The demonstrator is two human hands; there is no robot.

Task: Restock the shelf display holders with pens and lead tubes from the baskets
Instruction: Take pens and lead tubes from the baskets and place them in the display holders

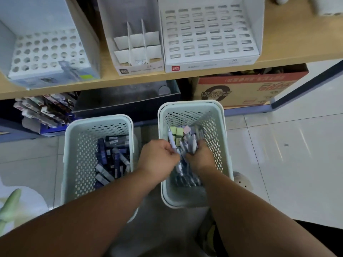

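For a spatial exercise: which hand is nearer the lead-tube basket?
Left. The left hand is just right of the lead-tube basket; the right hand is farther right, inside the pen basket.

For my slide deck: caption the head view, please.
Left hand and right hand grip pens in the right basket, below the shelf holders.

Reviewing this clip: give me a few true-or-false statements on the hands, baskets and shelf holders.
1. The left hand and the right hand are both inside the right basket. True.
2. The left hand holds a lead tube. False: it pinches a pen.
3. The slotted holder on the shelf is full. False: its slots look empty.
4. The left basket holds dark lead tubes. True.
5. The right hand grips a bunch of pens. True.
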